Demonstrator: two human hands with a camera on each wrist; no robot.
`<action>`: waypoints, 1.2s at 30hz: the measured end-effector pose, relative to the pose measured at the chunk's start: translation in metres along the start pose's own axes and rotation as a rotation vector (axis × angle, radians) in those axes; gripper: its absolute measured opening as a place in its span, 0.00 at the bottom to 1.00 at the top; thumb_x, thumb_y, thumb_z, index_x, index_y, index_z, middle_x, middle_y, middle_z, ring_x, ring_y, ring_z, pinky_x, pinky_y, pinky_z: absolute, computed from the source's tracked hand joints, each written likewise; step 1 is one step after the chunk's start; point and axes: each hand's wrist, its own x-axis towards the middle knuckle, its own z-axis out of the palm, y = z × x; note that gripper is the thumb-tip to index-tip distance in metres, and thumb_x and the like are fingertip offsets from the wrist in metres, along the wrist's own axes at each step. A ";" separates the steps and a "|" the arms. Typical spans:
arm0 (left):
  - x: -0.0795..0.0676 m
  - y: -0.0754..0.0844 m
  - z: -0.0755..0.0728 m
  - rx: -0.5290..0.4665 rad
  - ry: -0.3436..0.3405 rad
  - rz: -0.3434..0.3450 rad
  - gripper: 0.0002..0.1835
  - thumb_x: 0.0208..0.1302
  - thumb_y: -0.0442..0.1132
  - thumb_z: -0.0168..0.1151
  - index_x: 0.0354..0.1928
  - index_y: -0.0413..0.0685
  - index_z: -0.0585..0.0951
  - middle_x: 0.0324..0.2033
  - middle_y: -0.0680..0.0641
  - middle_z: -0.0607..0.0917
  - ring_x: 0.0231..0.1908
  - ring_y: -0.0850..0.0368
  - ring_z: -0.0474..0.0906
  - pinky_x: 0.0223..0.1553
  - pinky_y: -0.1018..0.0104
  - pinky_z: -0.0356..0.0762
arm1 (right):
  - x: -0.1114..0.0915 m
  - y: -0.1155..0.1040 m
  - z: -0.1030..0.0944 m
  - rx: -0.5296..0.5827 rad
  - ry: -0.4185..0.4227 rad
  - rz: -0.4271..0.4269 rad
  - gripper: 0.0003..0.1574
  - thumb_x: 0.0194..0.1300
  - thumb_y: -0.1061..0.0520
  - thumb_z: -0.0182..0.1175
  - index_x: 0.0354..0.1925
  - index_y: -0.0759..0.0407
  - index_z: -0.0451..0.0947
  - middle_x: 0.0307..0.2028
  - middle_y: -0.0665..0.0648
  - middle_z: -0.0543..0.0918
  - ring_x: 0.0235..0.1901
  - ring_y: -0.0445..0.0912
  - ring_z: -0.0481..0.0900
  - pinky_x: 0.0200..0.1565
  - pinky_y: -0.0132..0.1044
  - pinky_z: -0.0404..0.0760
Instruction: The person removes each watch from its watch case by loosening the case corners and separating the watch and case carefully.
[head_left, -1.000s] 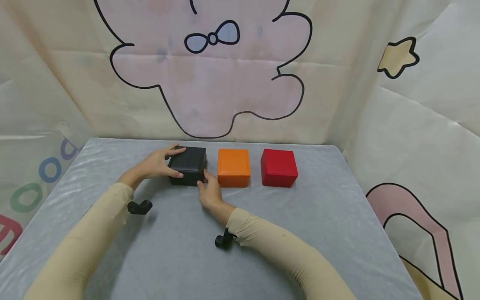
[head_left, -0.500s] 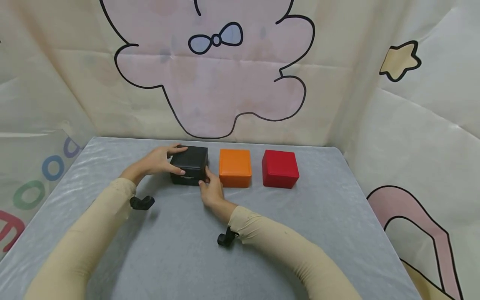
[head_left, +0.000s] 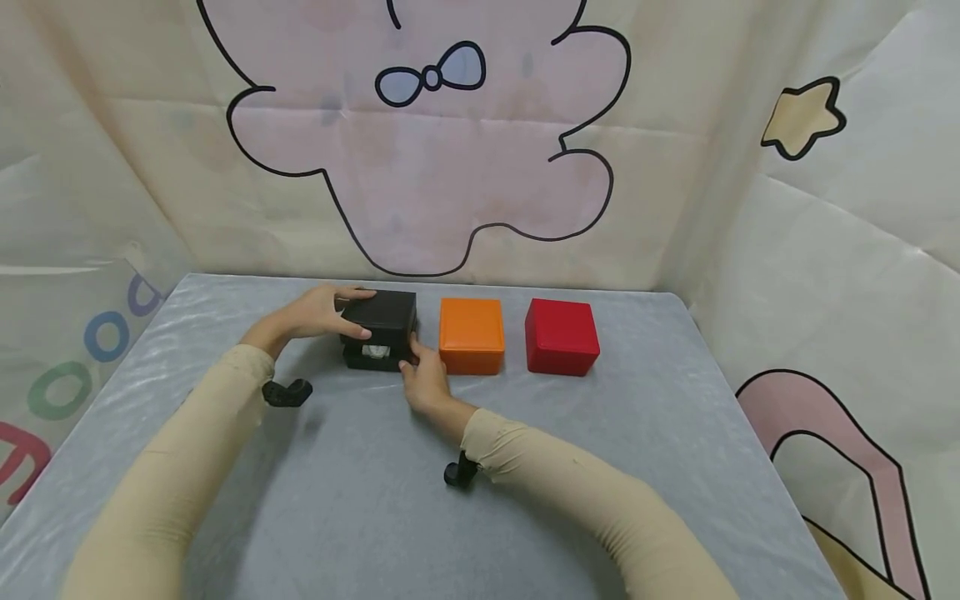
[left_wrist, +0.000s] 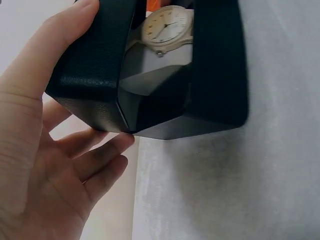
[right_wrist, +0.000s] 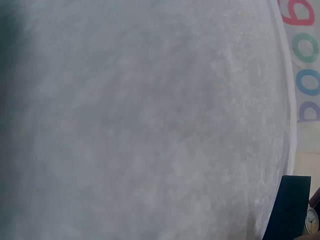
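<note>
The fingers of your left hand (head_left: 318, 312) grasp the lid (head_left: 382, 308) of the black watch box, thumb at the near edge and the other fingers toward the far left. Your right hand (head_left: 427, 385) pinches the base (head_left: 352, 358) at its near right corner. The lid is parted from the base along the near side, and a wristwatch (left_wrist: 167, 25) shows in the gap. The hinge is hidden, probably at the far side, so lift the near edge evenly and swing it away from you; keep the base pressed down so it doesn't tip. The box stands leftmost of 3 on the grey tabletop (head_left: 337, 500); mind the orange box (head_left: 471, 333) just right of your right fingers. The red box (head_left: 561, 337) is farther right.
</note>
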 end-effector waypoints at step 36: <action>0.020 0.013 -0.015 -0.193 -0.001 -0.166 0.48 0.71 0.70 0.44 0.78 0.39 0.57 0.77 0.32 0.58 0.74 0.33 0.59 0.72 0.39 0.63 | -0.001 0.003 -0.002 -0.018 -0.010 -0.056 0.35 0.73 0.65 0.56 0.75 0.65 0.60 0.73 0.62 0.69 0.68 0.52 0.74 0.66 0.43 0.76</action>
